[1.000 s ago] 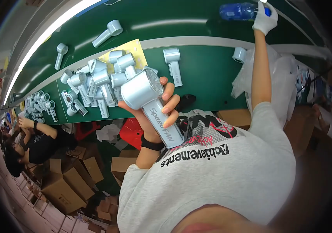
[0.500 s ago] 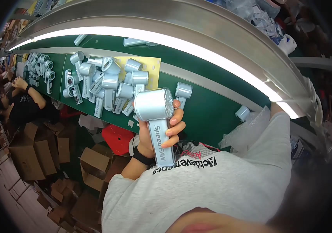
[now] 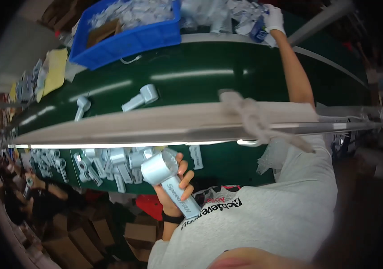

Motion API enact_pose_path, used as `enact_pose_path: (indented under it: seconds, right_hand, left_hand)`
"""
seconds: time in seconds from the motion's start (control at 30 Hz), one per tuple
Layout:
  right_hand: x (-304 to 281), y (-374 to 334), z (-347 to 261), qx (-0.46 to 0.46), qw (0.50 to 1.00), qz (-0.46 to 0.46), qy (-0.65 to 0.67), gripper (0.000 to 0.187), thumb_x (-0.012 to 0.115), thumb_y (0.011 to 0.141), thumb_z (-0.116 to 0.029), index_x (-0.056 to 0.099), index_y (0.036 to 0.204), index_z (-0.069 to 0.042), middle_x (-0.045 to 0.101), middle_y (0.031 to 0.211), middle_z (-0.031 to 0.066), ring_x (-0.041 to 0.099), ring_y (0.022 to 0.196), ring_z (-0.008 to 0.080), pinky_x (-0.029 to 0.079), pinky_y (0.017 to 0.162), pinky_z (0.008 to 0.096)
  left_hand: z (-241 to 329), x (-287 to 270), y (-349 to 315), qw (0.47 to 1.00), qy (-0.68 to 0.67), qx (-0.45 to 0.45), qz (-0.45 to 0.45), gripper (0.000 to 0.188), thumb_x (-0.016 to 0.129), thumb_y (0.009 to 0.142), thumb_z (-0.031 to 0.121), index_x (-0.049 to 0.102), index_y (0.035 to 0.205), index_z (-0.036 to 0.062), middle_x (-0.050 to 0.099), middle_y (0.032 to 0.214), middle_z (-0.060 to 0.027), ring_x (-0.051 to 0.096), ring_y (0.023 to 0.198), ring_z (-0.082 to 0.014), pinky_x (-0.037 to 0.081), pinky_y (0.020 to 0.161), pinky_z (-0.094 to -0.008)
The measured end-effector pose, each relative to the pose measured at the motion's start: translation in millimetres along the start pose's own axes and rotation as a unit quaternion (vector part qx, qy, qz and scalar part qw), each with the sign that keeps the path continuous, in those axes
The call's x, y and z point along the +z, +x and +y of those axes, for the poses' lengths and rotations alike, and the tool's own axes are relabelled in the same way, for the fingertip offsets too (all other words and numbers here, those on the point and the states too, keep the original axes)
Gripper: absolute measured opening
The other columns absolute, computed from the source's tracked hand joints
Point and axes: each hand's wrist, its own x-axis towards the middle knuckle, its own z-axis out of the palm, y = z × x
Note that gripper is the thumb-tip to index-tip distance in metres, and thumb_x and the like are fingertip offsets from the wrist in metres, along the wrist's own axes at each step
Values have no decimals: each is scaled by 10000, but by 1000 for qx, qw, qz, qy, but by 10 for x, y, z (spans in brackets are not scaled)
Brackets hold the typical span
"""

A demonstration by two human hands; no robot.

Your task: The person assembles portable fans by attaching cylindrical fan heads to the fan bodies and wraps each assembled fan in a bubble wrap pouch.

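Observation:
My left hand (image 3: 185,180) is closed around the handle of a pale blue handheld fan (image 3: 159,167). The fan is tilted, its round head up and to the left, its handle end against my shirt. Behind it on the green bench lie several like fans (image 3: 119,157), partly hidden by the lamp bar. My right arm passes behind that bar to the far side. There my right hand (image 3: 274,19), in a white glove, is at a heap of white packets (image 3: 243,19), beside a blue packet (image 3: 258,32). Its fingers look curled; what they hold is hidden.
The lamp bar (image 3: 169,125) crosses between me and the far bench. Beyond it are two more fans (image 3: 141,97) and a blue bin (image 3: 128,50) full of packets. Bubble wrap (image 3: 272,157) lies at right, cardboard boxes (image 3: 142,237) below left. Another person (image 3: 54,193) works at far left.
The view has swung up toward the far bench, bringing the blue bin in. The gloved right hand now shows farther left and higher in the picture. The left hand keeps its fan.

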Motion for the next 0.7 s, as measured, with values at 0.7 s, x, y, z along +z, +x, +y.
enact_pose_path:
  seconds: [0.7]
  right_hand:
    - [-370,-421,-280,48,965,-132,223,500,620,766,-205,431,1215,-96,498,1169,167,476,1041,205,341,905,322]
  left_hand:
    - [-163,49,-40,968,164,14,189,585,284,887,511,351,1293,95,433,843,-97,411,589,-175,390,439,-295]
